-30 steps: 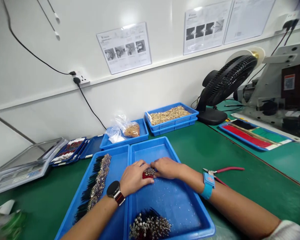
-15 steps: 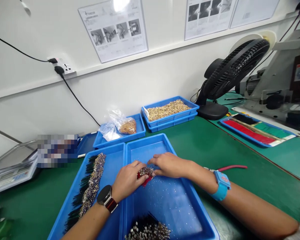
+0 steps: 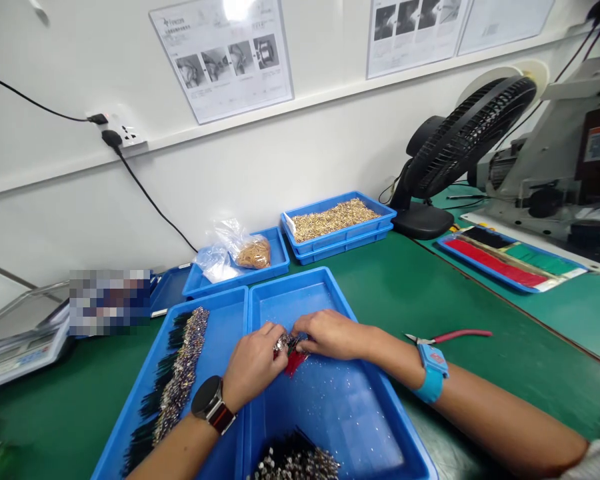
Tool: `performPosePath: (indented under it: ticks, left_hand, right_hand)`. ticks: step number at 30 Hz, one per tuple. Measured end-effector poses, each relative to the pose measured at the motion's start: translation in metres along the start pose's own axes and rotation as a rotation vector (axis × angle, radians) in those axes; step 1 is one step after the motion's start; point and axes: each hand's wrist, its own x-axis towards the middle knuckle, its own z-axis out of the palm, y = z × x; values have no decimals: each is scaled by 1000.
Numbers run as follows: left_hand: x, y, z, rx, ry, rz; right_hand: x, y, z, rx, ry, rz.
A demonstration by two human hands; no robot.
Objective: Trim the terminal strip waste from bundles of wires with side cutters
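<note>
Over the right blue tray (image 3: 330,287), my left hand (image 3: 261,360), with a dark watch on its wrist, is closed on a bundle of small metal-tipped pieces (image 3: 281,343). My right hand (image 3: 325,333), a light blue band on its wrist, touches the bundle's right side with curled fingers; what they pinch is hidden. Red pieces (image 3: 295,363) lie on the tray just below the hands. Dark pieces with metal tips (image 3: 297,460) are heaped at the tray's near end. A long row of similar pieces (image 3: 183,373) fills part of the left blue tray (image 3: 225,320).
Red-handled pliers (image 3: 463,335) lie right of the trays. Behind stand a tray of gold-coloured parts (image 3: 337,221), a tray with plastic bags (image 3: 275,260) and a black fan (image 3: 460,147). A scale (image 3: 25,353) is at left, a machine (image 3: 560,153) at right.
My left hand has closed further round the metal-tipped bundle, and my right fingers have moved in against it. More of the red pieces shows beneath. The pliers are now more visible.
</note>
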Motion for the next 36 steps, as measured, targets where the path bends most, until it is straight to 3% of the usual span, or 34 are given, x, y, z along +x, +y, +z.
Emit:
performPosePath:
  ticks: [15,21,26,29,33,36]
  left_hand:
    - [5,0,7,-17,43,-44]
    - [0,2,-7,-32,68,-60]
    - [-6,-14,-36,-279,270,-83]
    - [-9,-22,-49,-492,443,-154]
    - [-11,-17,-55,-708,587,-245]
    - [-9,-3,-53,-879,638,-234]
  right_hand:
    - [-2,-6,8,-107,-12,-134]
    - [0,-3,17,-133,-14,-128]
    - [-1,-6,16,-137,2,-122]
    - [-7,-16,-3,-141,45,-110]
    - [-13,-46,-40,-168,259,-7]
    - [-4,-73,-46,-165,430,55]
